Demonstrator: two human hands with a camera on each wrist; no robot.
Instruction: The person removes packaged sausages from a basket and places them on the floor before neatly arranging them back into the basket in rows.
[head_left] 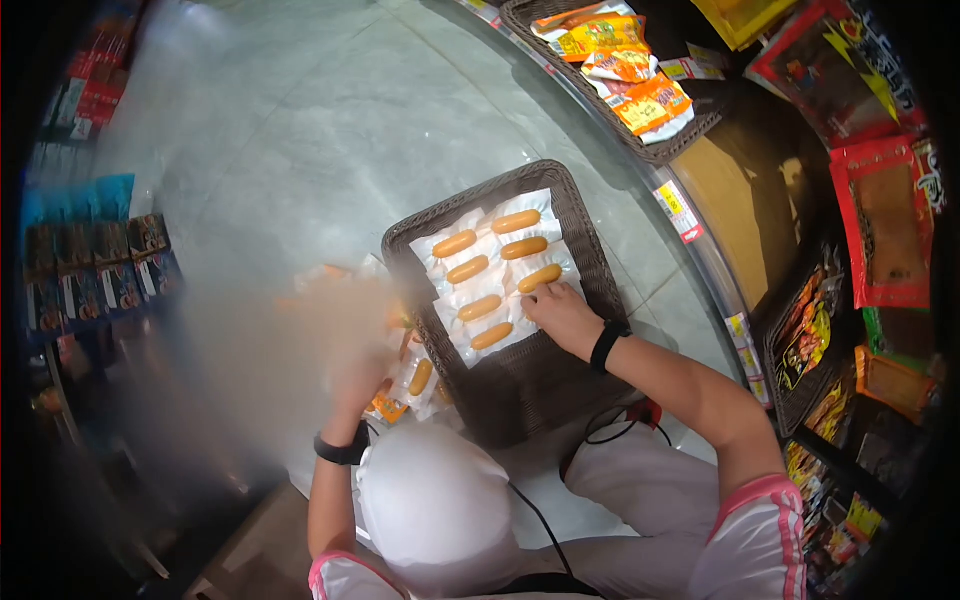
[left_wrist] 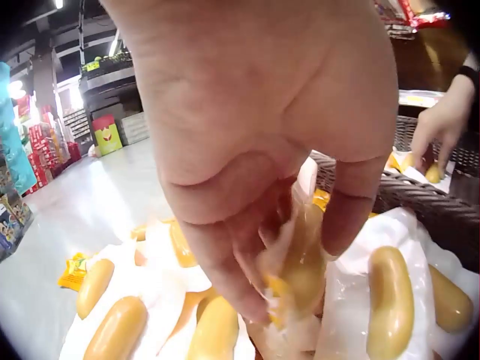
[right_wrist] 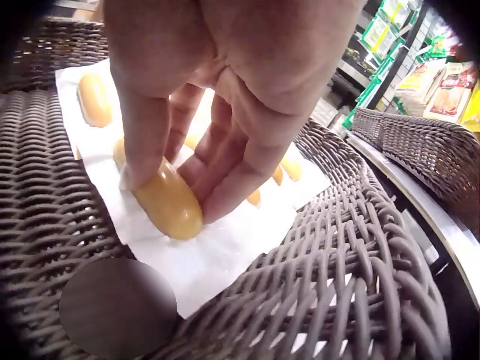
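Note:
A brown wicker basket (head_left: 530, 395) holds several wrapped sausages (head_left: 466, 269) laid in two rows on white packaging. My right hand (head_left: 567, 318) reaches over the basket's right side. Its thumb and fingers pinch one sausage (right_wrist: 169, 202) at the end of a row, on the white wrapper. Left of the basket, my left hand (left_wrist: 262, 97) is over a pile of loose sausage packs (left_wrist: 116, 330). Between its thumb and fingers it grips a wrapped sausage (left_wrist: 304, 259) in clear and orange film. A haze blurs this hand in the head view.
At the upper right, another wicker basket (head_left: 690, 140) with orange sausage packs stands on a shelf with price tags (head_left: 678, 210). Red snack bags (head_left: 880, 220) hang on the right. Blue packages (head_left: 100, 200) line the left side. Grey tiled floor (head_left: 300, 120) lies between.

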